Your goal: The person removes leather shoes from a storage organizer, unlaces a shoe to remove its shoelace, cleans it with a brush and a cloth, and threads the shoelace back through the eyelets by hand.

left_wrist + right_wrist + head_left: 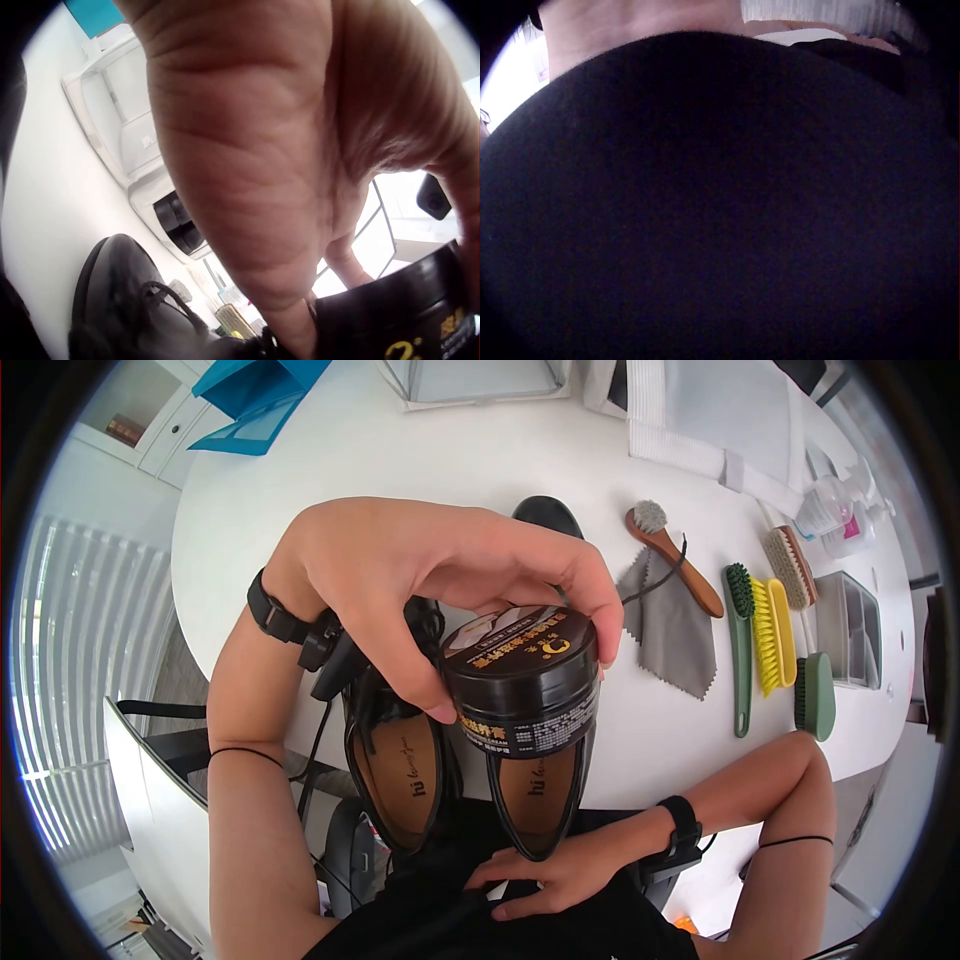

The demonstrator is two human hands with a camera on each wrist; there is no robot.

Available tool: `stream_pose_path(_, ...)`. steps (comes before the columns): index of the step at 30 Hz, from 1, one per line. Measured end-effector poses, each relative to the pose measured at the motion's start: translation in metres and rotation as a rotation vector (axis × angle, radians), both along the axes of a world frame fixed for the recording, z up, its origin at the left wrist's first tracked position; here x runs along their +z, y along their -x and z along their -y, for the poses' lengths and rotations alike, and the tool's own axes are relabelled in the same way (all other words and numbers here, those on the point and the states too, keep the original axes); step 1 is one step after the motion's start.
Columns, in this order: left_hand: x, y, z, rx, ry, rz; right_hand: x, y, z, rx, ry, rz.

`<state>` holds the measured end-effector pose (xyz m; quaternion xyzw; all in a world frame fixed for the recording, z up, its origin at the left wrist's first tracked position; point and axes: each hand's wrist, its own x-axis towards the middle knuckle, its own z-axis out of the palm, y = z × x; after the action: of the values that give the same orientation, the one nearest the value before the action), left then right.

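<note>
My left hand (400, 560) grips a round black jar (525, 685) with gold lettering, thumb on one side and fingers on the other, held up above a pair of black shoes. The left wrist view shows the hand (240, 157) close up, with the jar (397, 315) at its fingertips. Below the jar, the left shoe (410, 775) and the right shoe (537, 800) show tan insoles. My right hand (545, 875) rests at the lap against black clothing, its fingers loosely bent and holding nothing visible. Dark cloth fills most of the right wrist view.
At the right of the white table (400, 455) lie a wooden brush (680, 560), a grey cloth (678, 635), green brushes (740, 650), a yellow brush (773, 635) and a clear box (850, 630). A blue case (250, 405) stands at the far left, white organizers (700, 420) at the back.
</note>
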<state>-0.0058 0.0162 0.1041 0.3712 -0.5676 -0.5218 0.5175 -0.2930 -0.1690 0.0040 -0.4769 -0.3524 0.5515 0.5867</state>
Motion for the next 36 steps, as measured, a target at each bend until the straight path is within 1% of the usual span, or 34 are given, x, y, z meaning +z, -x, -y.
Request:
stream_pose_path(4, -0.001, -0.002, 0.001, -0.017, 0.003, 0.007, 0.001, -0.005, -0.002, 0.045, 0.042, 0.001)
stream_pose_path(6, -0.002, -0.003, 0.001, -0.032, -0.006, -0.001, 0.007, -0.012, -0.003, 0.136, 0.115, -0.081)
stream_pose_path(7, -0.002, -0.004, 0.001, -0.031, -0.006, 0.0, 0.009, -0.014, -0.002, 0.137, 0.115, -0.08)
stream_pose_path(9, -0.002, -0.006, 0.001, -0.046, -0.01, 0.001, 0.011, -0.014, -0.002, 0.052, 0.044, -0.069)
stream_pose_path(10, -0.002, -0.006, 0.001, -0.045, -0.01, 0.001, 0.01, -0.013, -0.002, 0.053, 0.044, -0.069)
stream_pose_path(12, -0.003, -0.006, 0.001, -0.049, -0.004, 0.006, 0.009, -0.012, -0.002, -0.057, -0.026, 0.063)
stream_pose_path(13, -0.003, -0.006, 0.001, -0.048, -0.004, 0.006, 0.01, -0.013, -0.001, -0.056, -0.026, 0.063)
stream_pose_path(15, -0.005, -0.008, 0.002, -0.063, 0.013, 0.011, 0.017, -0.018, 0.0, 0.061, 0.074, 0.065)
stream_pose_path(18, -0.005, -0.009, 0.002, -0.065, 0.011, 0.009, 0.011, -0.014, -0.001, 0.035, 0.034, 0.071)
stream_pose_path(22, -0.006, -0.009, 0.002, -0.065, 0.009, 0.004, 0.015, -0.018, -0.001, 0.05, 0.053, 0.057)
stream_pose_path(25, -0.005, -0.009, 0.002, -0.061, -0.008, 0.002, 0.017, -0.022, -0.002, 0.107, 0.094, 0.083)
stream_pose_path(28, -0.005, -0.009, 0.002, -0.059, 0.022, 0.032, 0.013, -0.016, -0.001, 0.124, 0.109, 0.022)
stream_pose_path(30, -0.004, -0.008, 0.0, -0.052, -0.006, -0.006, 0.014, -0.014, 0.002, -0.014, 0.067, 0.043)
stream_pose_path(31, -0.005, -0.008, 0.0, -0.051, -0.006, -0.005, 0.012, -0.011, 0.003, -0.012, 0.067, 0.044)
stream_pose_path(33, -0.006, -0.008, 0.001, -0.053, 0.015, -0.008, 0.007, -0.006, 0.003, -0.134, -0.029, 0.219)
stream_pose_path(34, -0.007, -0.008, 0.001, -0.052, 0.015, -0.007, 0.006, -0.005, 0.004, -0.133, -0.029, 0.219)
stream_pose_path(36, -0.008, -0.008, 0.001, -0.053, 0.016, -0.016, 0.009, -0.007, 0.005, -0.065, 0.009, 0.223)
